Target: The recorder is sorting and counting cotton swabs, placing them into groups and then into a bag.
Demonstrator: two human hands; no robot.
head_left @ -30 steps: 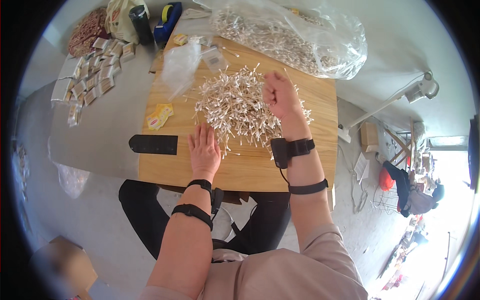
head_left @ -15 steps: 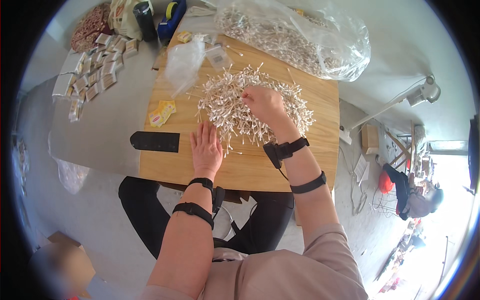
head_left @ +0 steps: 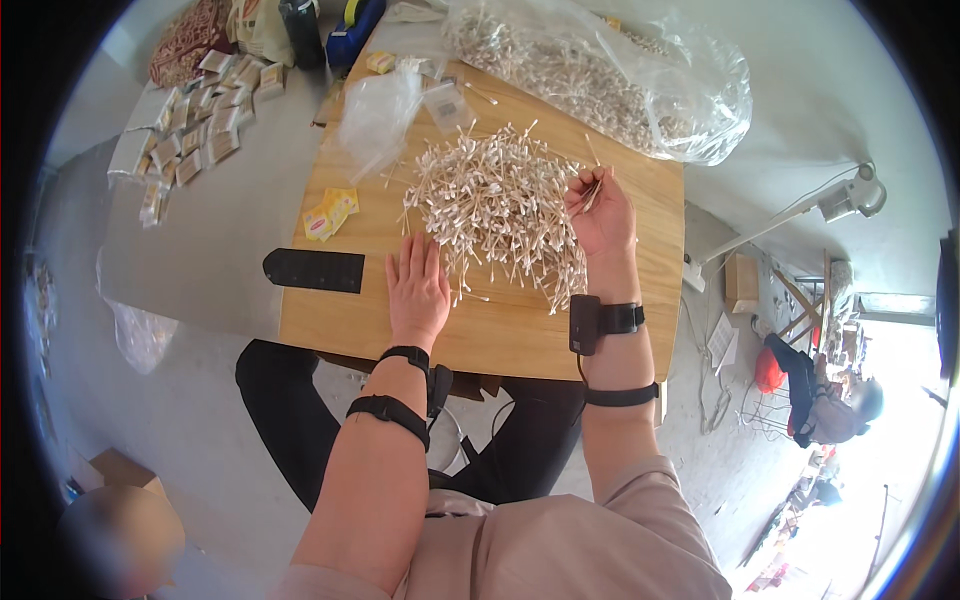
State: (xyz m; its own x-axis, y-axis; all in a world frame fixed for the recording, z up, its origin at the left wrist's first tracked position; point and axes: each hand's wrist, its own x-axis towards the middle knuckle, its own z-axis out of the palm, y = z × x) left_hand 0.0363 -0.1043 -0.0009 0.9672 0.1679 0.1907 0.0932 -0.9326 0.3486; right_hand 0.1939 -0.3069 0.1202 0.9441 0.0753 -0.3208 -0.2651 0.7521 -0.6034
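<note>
A heap of white-tipped cotton swabs [head_left: 495, 200] lies loose on the wooden table [head_left: 640, 320]. At its right edge my right hand [head_left: 607, 215] is closed, with a few thin swab sticks showing between the fingers. My left hand [head_left: 418, 295] rests flat on the wood, fingers stretched out, their tips at the heap's near left edge. Yellow printed cards [head_left: 330, 214] lie left of the heap. Clear plastic bags [head_left: 378, 118] are behind them, beside a small clear bag [head_left: 447, 108].
A big clear sack of swabs [head_left: 580, 75] covers the back. Small packed boxes [head_left: 195, 120] sit on the grey surface at left, near a dark tumbler [head_left: 301, 32] and a blue tape dispenser [head_left: 354, 32]. A black strip [head_left: 313, 271] lies at the table's left edge. A white lamp [head_left: 850, 195] stands right.
My right hand has moved right, from over the middle of the heap to its right edge, and swab sticks now show in it. The heap's right side has drawn in. My left hand stays in place.
</note>
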